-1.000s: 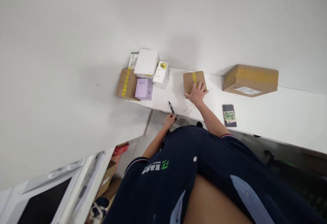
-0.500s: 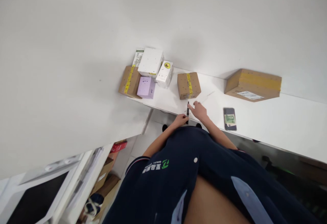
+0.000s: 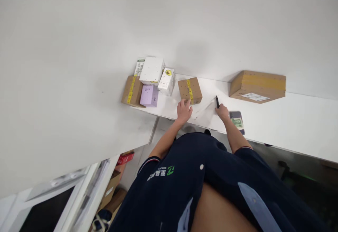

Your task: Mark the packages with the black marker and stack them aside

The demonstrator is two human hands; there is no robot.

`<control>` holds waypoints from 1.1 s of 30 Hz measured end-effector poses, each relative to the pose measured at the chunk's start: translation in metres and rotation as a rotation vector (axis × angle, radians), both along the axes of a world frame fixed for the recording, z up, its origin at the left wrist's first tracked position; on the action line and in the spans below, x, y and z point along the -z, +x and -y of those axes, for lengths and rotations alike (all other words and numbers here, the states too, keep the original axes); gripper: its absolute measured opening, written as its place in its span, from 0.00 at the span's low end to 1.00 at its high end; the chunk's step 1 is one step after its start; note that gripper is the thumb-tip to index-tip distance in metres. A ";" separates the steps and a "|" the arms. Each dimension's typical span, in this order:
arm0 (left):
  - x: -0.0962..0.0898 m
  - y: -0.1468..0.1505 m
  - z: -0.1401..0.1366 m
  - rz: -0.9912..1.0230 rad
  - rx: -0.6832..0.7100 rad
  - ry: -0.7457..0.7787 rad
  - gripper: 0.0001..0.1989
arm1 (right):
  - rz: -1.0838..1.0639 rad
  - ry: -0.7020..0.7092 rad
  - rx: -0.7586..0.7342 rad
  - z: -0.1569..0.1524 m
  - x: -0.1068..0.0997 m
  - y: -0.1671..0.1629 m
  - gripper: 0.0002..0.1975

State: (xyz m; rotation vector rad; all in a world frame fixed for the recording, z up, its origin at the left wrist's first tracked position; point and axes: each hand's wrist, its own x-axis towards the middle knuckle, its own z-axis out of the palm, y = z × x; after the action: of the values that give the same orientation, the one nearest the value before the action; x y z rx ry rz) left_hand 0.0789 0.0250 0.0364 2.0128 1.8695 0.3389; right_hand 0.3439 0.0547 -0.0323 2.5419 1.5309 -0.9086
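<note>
A narrow white table (image 3: pixel 298 122) runs along a pale wall (image 3: pixel 237 20), its front edge just ahead of the person's dark shirt (image 3: pixel 174 193). The small carton (image 3: pixel 194 87) sits on it between clustered boxes (image 3: pixel 152 69) at the left end and a large carton (image 3: pixel 264 83) by the wall. The left hand (image 3: pixel 184 111), fingers loosely spread, is at the small carton's near side, probably touching. The right hand (image 3: pixel 222 111) grips a black pen (image 3: pixel 217 101) beside a phone (image 3: pixel 235 114); white tabletop stretches rightward.
</note>
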 end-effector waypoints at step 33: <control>0.082 -0.029 0.091 1.194 -0.818 -0.563 0.19 | -0.801 0.265 0.083 0.084 0.034 -0.067 0.23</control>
State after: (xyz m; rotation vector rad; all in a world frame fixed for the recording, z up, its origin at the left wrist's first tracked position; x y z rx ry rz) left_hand 0.0499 -0.0659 -0.0457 0.3505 1.5308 0.8496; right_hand 0.2770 -0.0296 -0.0658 2.5558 1.8014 -2.0393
